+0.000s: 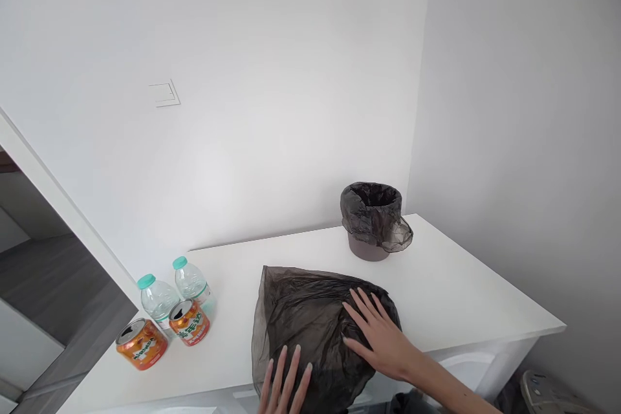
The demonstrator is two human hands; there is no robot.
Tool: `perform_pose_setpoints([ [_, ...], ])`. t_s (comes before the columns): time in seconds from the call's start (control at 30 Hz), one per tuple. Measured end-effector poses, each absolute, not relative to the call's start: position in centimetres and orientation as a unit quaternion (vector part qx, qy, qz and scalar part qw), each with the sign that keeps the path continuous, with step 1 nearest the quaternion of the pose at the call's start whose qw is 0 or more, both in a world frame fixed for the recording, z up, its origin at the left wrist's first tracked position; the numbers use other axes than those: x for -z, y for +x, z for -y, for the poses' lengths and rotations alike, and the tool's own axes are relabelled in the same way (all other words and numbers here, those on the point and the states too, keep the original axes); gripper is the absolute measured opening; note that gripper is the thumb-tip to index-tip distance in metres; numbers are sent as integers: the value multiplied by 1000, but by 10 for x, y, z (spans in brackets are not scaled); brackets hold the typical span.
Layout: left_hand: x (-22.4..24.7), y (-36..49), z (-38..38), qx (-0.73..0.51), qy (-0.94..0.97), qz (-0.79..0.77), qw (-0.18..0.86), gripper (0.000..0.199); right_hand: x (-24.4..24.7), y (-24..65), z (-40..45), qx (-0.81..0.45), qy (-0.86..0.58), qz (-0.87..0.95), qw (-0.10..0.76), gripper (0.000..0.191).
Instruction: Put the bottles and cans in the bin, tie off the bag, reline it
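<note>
A thin black plastic bag [310,317] lies spread over the front of the white tabletop, part of it hanging past the front edge. Flat on its lower left part rests my left hand [286,381], fingers spread and pointing away from me. My right hand [376,339] presses on the bag's right side with its fingers apart. Both palms face down, and neither hand grips anything. The bag looks flat and wrinkled.
Two orange soda cans [141,344] and two clear plastic bottles with teal caps [159,299] stand at the left. A small bin [369,249] lined with a black bag sits at the back right, near the wall corner. The white table [466,284] has an exposed right edge.
</note>
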State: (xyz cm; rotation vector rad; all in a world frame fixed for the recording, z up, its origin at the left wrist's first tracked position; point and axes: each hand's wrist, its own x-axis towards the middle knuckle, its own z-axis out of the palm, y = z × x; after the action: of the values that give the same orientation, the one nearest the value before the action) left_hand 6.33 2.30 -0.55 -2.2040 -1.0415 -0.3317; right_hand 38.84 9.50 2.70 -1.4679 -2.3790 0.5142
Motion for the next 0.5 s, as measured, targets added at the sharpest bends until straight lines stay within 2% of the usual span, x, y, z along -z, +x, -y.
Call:
perform_pose_setpoints([
  [0.1, -9, 49, -26, 103, -875, 382, 278, 82, -33, 425, -79, -189, -425, 876, 127, 100],
  [0.17, -22, 37, -26, 125, -908, 349, 196, 90, -32, 447, -71, -192, -426, 876, 118, 103],
  [0.27, -46, 24, -27, 189, -902, 389, -1, 88, -30, 462, -64, -197, -433, 867, 151, 74],
  [0.37, -84, 21, -38, 241, -816, 498, -168, 68, -31, 459, -64, -206, -437, 850, 209, 43],
  [0.43, -112, 23, -58, 265, -769, 549, -194, 54, -35, 453, -72, -220, -474, 818, 240, 37],
  [0.5, -136, 23, -81, 248, -743, 599, -165, 46, -41, 447, -83, -242, -533, 771, 251, 37],
])
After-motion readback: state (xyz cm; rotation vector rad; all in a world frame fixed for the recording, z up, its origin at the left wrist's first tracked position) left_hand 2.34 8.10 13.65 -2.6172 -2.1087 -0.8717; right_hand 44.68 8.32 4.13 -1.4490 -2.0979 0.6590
